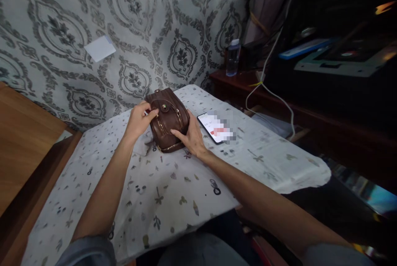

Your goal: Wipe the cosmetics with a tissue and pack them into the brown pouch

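A small brown leather bag (169,127) with gold zippers and a round metal clasp sits on the cloth-covered table. My left hand (140,119) is at the bag's upper left side, thumb and fingers closed at the edge by a front zipper; exactly what the fingertips pinch is too small to make out. Against the right side lies my right hand (194,138), its thumb on the front face and its fingers wrapped around the side, partly hidden, gripping the bag. Close to the right hand, a lit phone (214,127) lies face up, its screen partly blurred.
A white patterned cloth (167,220) covers the table. Behind it is a patterned wall with a white card (100,48) on it. To the right, a water bottle (232,57) stands on a dark red wooden surface (218,77), and a white cable (279,96) hangs down.
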{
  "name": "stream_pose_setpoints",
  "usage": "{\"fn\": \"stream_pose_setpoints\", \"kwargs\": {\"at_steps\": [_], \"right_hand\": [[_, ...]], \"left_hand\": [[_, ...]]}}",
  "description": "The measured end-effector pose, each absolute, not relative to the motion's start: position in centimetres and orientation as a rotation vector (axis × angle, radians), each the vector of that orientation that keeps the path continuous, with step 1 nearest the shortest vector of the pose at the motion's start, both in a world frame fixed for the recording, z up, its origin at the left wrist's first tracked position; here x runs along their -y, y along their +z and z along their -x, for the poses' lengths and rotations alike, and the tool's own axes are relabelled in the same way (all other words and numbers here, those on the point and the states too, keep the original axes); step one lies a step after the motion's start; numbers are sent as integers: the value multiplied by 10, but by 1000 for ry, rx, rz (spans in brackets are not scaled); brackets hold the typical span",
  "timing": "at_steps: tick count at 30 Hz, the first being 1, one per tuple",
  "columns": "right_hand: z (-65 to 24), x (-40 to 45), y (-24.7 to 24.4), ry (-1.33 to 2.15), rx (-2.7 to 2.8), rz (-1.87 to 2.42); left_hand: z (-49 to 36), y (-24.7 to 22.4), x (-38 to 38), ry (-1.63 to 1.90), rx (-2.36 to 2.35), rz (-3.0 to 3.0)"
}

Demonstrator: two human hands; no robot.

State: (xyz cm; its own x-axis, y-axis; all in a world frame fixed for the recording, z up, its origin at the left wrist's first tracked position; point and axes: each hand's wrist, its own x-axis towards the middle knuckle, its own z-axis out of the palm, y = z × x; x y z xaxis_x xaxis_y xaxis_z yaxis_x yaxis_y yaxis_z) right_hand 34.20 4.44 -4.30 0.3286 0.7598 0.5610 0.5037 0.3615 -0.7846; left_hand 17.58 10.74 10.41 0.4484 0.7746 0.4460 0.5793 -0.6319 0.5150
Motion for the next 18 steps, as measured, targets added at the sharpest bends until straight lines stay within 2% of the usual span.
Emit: {"fn": "stream_pose_setpoints", "kwargs": {"at_steps": [5,10,18], "right_hand": [[-343,-44,-43,234,1343,1291],[-344,-43,-42,251,1337,1275],[-345,-41,-41,234,1384,1274]], "left_hand": [[-173,107,-104,951,-1088,-2382],[-175,98,-100,1079,-1121,-2209],[-168,97,-86,1082,-1012,-2404]]}}
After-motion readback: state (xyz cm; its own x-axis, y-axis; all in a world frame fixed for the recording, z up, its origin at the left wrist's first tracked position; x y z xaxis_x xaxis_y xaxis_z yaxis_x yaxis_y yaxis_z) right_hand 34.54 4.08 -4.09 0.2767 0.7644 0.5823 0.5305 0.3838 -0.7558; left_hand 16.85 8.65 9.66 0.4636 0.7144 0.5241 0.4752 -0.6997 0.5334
